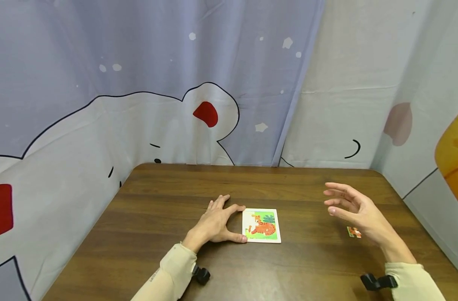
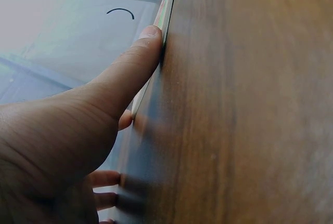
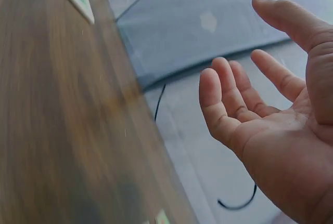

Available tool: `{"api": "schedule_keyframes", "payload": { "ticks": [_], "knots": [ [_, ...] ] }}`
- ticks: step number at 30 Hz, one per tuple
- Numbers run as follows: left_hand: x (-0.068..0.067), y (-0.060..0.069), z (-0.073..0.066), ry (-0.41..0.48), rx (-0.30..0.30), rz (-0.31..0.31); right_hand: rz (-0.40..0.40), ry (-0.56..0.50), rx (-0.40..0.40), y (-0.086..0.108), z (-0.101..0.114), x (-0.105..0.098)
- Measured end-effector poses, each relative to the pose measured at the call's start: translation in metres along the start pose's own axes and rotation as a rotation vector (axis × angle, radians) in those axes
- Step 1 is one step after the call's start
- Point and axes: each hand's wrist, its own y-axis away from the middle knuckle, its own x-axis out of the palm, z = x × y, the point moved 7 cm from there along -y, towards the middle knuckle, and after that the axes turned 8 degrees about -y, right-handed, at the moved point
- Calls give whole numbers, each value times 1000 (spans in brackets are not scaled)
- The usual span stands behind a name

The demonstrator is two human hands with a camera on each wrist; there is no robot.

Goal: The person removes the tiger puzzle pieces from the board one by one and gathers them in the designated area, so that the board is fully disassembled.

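A square puzzle board (image 1: 263, 229) with a white border lies flat on the table, showing an orange striped tiger on green. White shows at the left part of its picture. My left hand (image 1: 213, 223) rests beside it, thumb and index finger touching its two left corners, the other fingers spread on the wood. In the left wrist view the thumb (image 2: 132, 65) lies straight against the board's edge. My right hand (image 1: 358, 213) hovers over the table's right side, fingers loosely bent and holding nothing. Under it lies a small puzzle piece (image 1: 354, 232) with orange and white print.
The brown wooden table (image 1: 168, 188) has rounded far corners. A patterned curtain (image 1: 157, 117) hangs right behind its far edge and continues along the sides. A black wrist device (image 1: 201, 276) sits on the left sleeve, another black device (image 1: 377, 282) on the right.
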Motion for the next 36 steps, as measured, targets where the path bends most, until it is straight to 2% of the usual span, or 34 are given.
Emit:
{"api": "schedule_keyframes", "payload": {
  "ticks": [8,16,25,36],
  "knots": [
    [0,1,0,-1,0,6,7,54,-38,-31,10,42],
    [0,1,1,-9,-6,10,30,-4,-21,-51,0,83],
    [0,0,0,0,5,5,90,-34,32,-56,-17,119],
    [0,0,-1,6,3,-3,141,-17,58,-57,-37,145]
  ]
}}
